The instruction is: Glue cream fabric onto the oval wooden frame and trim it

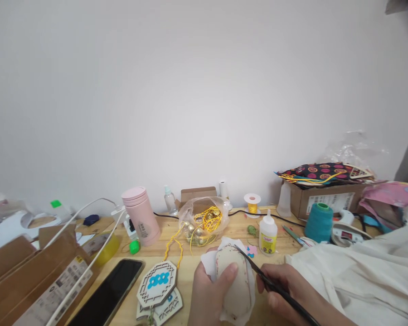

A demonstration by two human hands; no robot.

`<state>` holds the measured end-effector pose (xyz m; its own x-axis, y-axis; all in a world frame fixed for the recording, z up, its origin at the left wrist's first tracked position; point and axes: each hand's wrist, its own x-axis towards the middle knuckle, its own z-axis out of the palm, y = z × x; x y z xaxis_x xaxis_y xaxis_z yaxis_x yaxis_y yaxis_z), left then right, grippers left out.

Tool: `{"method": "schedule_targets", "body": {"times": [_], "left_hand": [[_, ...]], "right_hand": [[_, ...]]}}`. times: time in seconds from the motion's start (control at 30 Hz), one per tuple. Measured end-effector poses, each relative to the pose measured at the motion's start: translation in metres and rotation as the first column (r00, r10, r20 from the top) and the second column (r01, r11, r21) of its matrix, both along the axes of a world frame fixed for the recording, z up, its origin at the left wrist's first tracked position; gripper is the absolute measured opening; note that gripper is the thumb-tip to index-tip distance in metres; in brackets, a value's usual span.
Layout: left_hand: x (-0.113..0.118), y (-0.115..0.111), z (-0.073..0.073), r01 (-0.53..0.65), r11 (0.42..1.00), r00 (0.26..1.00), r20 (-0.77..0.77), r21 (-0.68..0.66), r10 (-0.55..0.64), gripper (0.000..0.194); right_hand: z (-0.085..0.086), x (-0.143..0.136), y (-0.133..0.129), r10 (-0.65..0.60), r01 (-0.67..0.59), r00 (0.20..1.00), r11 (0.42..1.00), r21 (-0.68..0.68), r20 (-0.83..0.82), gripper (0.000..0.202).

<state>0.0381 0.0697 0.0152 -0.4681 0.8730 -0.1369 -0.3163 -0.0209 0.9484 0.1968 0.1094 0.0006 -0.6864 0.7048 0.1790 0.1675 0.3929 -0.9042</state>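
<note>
My left hand [207,292] grips a cream-white panel [237,292] with rounded ends, its thumb lying across the face. Small reddish marks run along the panel's edge, and a white sheet [209,263] sticks out behind it. Closed around a slim black pointed tool [275,286], my right hand [289,283] holds its tip at the panel's upper right edge; whether the tip touches cannot be made out. Just beyond are small pink and blue pieces [251,250] and a white glue bottle [268,234]. Left of my hands lies an octagonal pendant [157,283] with blue shapes and yellow cord.
A phone [107,292] and a cardboard box [44,276] are at left, near a pink tumbler [142,217]. Behind my hands sits a plastic bag [187,213] of yellow cord and gold bells. White cloth [367,276], teal thread [319,222] and a filled box [301,201] occupy the right.
</note>
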Motion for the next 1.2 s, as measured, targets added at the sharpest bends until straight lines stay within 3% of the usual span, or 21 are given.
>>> {"method": "schedule_targets", "body": {"times": [0.33, 0.7, 1.0, 1.2], "left_hand": [[-0.0018, -0.0004, 0.0026, -0.067, 0.998, 0.996, -0.067, -0.010, 0.067, 0.068], [-0.0040, 0.0002, -0.0018, 0.087, 0.996, 0.989, 0.119, 0.014, -0.088, 0.083], [-0.0011, -0.0013, 0.0049, -0.062, 0.998, 0.997, 0.045, 0.018, 0.062, 0.085], [-0.0027, -0.0002, 0.0023, -0.052, 0.998, 0.998, 0.034, 0.024, 0.051, 0.083]], "right_hand": [[-0.0040, 0.0013, 0.0049, -0.005, 0.005, 1.000, 1.000, -0.004, 0.018, 0.057], [-0.0064, 0.0023, 0.0079, -0.033, 0.030, 0.998, 0.998, 0.049, 0.062, 0.054], [-0.0057, 0.0035, 0.0071, -0.082, 0.056, 0.987, 0.981, 0.188, 0.135, 0.042], [-0.0030, 0.0044, 0.0060, -0.083, 0.046, 0.981, 0.978, 0.201, 0.176, 0.043]]}}
